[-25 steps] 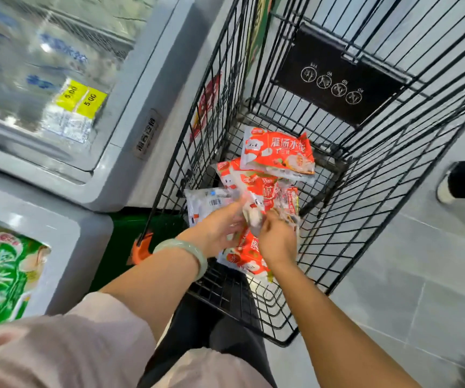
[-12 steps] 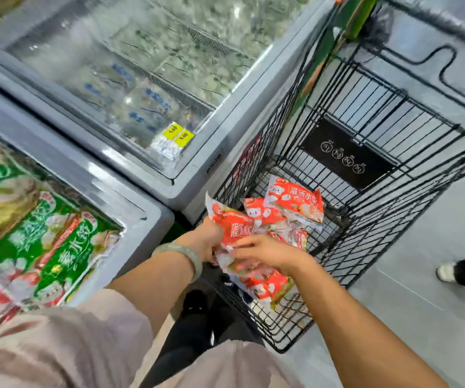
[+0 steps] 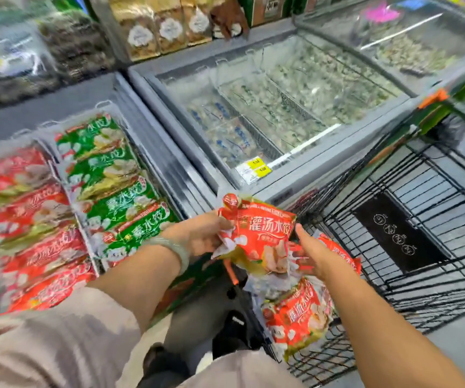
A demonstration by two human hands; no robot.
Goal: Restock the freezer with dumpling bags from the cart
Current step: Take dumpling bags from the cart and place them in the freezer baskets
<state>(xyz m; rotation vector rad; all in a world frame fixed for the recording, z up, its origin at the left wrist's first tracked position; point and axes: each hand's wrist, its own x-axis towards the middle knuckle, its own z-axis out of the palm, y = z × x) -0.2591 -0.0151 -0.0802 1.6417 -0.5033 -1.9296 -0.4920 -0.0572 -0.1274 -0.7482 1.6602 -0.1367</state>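
Note:
My left hand [image 3: 202, 233] grips the left edge of a red dumpling bag [image 3: 256, 233] held up above the near corner of the black wire cart [image 3: 422, 247]. My right hand [image 3: 314, 254] holds more red bags from the right; one of them [image 3: 298, 315] hangs below it, and another red bag [image 3: 340, 253] shows behind the wrist. The open freezer [image 3: 153, 152] on the left holds a row of red bags [image 3: 32, 233] and a row of green bags [image 3: 113, 186].
A second chest freezer [image 3: 281, 116] with a glass lid and yellow price tags [image 3: 258, 166] stands between the open freezer and the cart. Shelves of packaged goods [image 3: 155, 29] rise behind. Another person's hand [image 3: 228, 18] reaches at the back shelf.
Both hands have lifted the red bags up out of the cart and toward the left. The view has swung left and up, bringing the open freezer's rows into sight.

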